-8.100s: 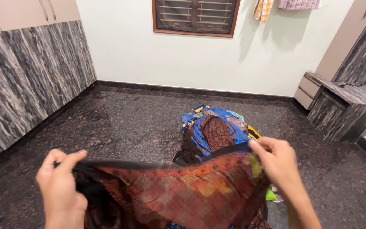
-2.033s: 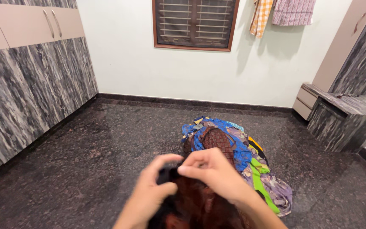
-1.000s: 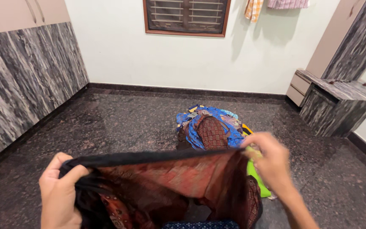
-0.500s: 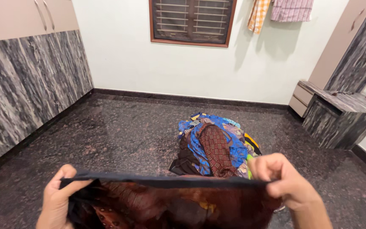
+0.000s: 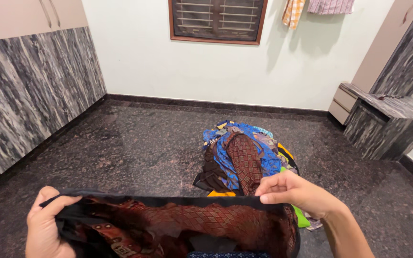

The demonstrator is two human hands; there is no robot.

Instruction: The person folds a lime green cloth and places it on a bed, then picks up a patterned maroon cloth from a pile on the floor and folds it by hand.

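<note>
We hold the dark red patterned cloth with black border (image 5: 182, 222) stretched, long axis running 9 to 3 o'clock. Our left hand (image 5: 46, 229) pinches its 9 o'clock end; our right hand (image 5: 297, 193) pinches the 3 o'clock end. At 12 o'clock, the multicoloured pile of clothes (image 5: 244, 155) lies on the dark granite floor (image 5: 135, 143), apart from the cloth.

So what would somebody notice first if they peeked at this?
Probably the dark red patterned cloth stretched wide at the bottom, with the left hand gripping one end of its black edge and the right hand pinching the other. Just behind it, a bright heap of colourful clothes sits on the dark speckled floor.
</note>
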